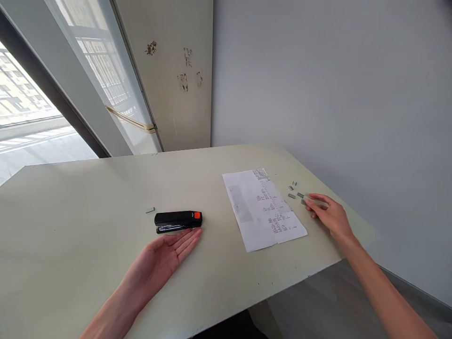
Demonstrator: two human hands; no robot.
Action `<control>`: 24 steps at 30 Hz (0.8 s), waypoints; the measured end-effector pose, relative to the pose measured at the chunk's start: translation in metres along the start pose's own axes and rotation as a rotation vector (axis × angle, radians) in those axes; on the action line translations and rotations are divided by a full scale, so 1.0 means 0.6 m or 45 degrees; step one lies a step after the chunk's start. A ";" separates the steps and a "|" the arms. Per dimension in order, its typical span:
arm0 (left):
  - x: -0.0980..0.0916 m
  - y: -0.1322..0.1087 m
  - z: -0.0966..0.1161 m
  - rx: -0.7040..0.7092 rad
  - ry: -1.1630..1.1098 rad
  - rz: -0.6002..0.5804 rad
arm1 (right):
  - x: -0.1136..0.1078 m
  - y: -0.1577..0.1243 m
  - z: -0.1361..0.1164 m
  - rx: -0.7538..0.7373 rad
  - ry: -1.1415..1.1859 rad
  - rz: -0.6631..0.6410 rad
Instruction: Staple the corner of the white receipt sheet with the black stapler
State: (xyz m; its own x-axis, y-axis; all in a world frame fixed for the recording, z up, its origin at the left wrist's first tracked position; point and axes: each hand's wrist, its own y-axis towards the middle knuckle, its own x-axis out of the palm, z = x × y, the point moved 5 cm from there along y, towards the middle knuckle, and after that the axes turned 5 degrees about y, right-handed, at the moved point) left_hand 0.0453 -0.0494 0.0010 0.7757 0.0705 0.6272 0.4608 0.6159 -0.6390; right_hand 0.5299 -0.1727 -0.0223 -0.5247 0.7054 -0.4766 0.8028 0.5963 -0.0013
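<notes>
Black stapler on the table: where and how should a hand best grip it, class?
Probably at mid-length of the black stapler, coming from the near side and closing across its two long edges. Its narrow body lies left to right, and the left hand is open at that near edge, though palm up, so it would likely need turning over.

Staple strip (303, 202) partly behind right hand (329, 218)

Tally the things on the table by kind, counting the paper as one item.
Stapler: 1
Printed paper: 1
Small grey strips, apparently staples: 6 visible, one near the stapler, five by the right hand
Total: 8
</notes>
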 end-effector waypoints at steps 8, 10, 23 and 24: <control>-0.015 0.008 0.022 0.223 0.276 0.008 | 0.050 -0.122 -0.050 -0.437 -0.087 -0.133; -0.020 -0.004 0.025 0.423 0.624 0.029 | 0.064 -0.147 -0.061 -0.496 -0.084 -0.180; -0.060 0.042 0.154 1.585 2.340 0.498 | 0.157 -0.175 -0.078 -0.395 -0.046 -0.534; -0.063 0.045 0.158 1.614 2.374 0.502 | 0.162 -0.174 -0.078 -0.385 -0.044 -0.537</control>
State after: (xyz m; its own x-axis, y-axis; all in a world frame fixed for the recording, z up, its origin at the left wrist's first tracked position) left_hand -0.0126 0.0390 0.0023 0.4850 0.1728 -0.8573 0.4030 0.8258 0.3945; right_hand 0.3821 -0.1483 -0.0273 -0.7712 0.3699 -0.5181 0.4033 0.9136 0.0519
